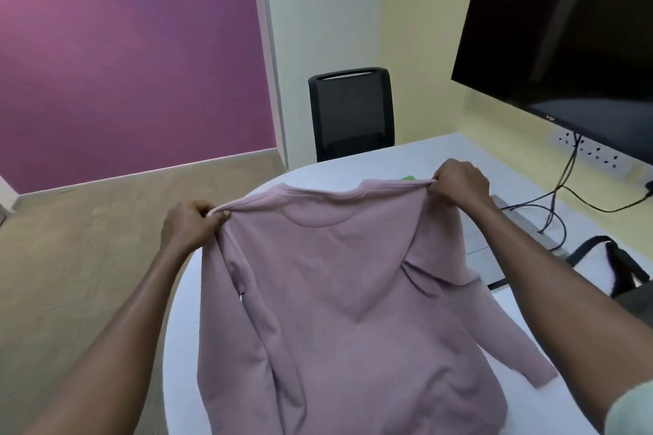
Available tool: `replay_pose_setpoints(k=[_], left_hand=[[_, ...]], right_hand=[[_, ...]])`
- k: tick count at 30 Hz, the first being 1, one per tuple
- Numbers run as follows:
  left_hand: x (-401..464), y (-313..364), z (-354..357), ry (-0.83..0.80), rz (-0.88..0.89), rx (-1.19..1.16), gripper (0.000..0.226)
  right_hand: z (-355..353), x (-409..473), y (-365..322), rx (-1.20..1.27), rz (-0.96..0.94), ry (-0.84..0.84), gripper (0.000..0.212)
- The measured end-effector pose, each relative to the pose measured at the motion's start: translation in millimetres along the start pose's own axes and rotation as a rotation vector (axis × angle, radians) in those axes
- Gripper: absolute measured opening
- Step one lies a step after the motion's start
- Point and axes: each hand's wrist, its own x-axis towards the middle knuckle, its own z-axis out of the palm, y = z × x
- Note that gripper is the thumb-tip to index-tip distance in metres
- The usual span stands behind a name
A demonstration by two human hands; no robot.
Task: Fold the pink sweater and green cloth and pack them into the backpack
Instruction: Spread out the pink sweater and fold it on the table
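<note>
Pink sweater [328, 293] hangs over the white desk [417, 159], shoulders pinched by left hand [190, 222] and right hand [459, 184] (green cloth [409, 178] barely visible behind); backpack [615, 268] at right.

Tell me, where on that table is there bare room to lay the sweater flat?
Bare table shows between the chair and the held-up pink sweater. The right side is crowded: cables, a grey floor box and the backpack.
</note>
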Motion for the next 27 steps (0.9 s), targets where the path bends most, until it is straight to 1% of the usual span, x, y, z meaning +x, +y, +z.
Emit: replay_pose_setpoints(k=[3, 5, 6, 7, 8, 10, 11, 13, 15, 18, 21, 27], left_hand=[[30.6, -26.3, 16.6, -0.149, -0.039, 0.042, 0.012], [49.4, -38.3, 28.9, -0.18, -0.062, 0.05, 0.011], [58.4, -42.8, 35.9, -0.164, -0.072, 0.058, 0.012], [67.0, -46.9, 43.9, -0.128, -0.092, 0.054, 0.013], [74.9, -51.2, 52.7, -0.078, -0.123, 0.021, 0.017], [84.4, -56.9, 70.4, -0.023, -0.203, -0.103, 0.037], [85.1, -57.8, 79.7, -0.035, -0.237, -0.143, 0.046], [78.6, -56.1, 100.2, -0.088, -0.265, -0.182, 0.051], [62.3, -50.1, 120.4, -0.127, -0.248, -0.221, 0.045], [29.9, -41.7, 145.2, -0.186, -0.256, -0.275, 0.035], [-6.5, -39.3, 163.4, -0.256, -0.272, -0.319, 0.032], [-80.0, -30.1, 180.0, -0.326, -0.249, -0.307, 0.028]], right_hand=[[30.8, 22.0, -19.8, 0.127, 0.134, -0.125, 0.006], [48.8, 40.5, -31.0, 0.263, 0.204, -0.156, 0.009], [58.3, 49.5, -35.3, 0.356, 0.218, -0.155, 0.012], [67.3, 57.6, -38.9, 0.473, 0.211, -0.153, 0.02], [74.3, 61.7, -43.9, 0.597, 0.189, -0.182, 0.032], [85.6, 54.5, -57.2, 0.83, 0.108, -0.336, 0.066], [93.2, 48.0, -62.3, 0.883, 0.073, -0.412, 0.076], [113.4, 36.0, -67.3, 0.848, 0.022, -0.498, 0.083], [132.2, 22.7, -65.7, 0.76, 0.016, -0.552, 0.08], [149.4, 2.0, -54.5, 0.682, 0.077, -0.612, 0.068], [156.9, -18.3, -37.2, 0.635, 0.098, -0.642, 0.056], [158.2, -64.0, 7.4, 0.556, 0.113, -0.648, 0.036]])
